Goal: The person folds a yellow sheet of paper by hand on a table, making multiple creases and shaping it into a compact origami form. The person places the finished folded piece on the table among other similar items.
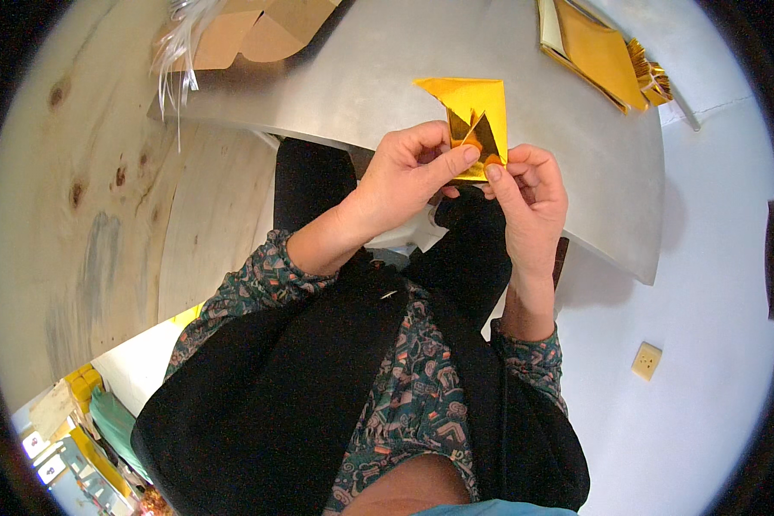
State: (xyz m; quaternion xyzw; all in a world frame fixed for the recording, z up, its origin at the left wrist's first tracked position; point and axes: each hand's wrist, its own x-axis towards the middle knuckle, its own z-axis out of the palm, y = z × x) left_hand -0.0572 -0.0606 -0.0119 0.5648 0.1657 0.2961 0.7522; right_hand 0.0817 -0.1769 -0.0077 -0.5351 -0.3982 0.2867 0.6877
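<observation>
A piece of shiny gold paper (482, 96), partly folded, is held up between both hands above the near edge of the grey table. Its upper part spreads into a pointed flap toward the left, and darker inner folds show below that. My left hand (421, 163) pinches the paper's lower left part, thumb in front and fingers behind. On the lower right corner, my right hand (529, 181) closes thumb and fingertips on the same sheet. The fingertips behind the paper are mostly hidden.
A grey table (361, 77) spans the front. At its far right lie a stack of gold paper (598, 56) and some fringed gold pieces (654, 82). A cardboard box (254, 34) and white strips (181, 52) are at the far left, near a wooden board (129, 224).
</observation>
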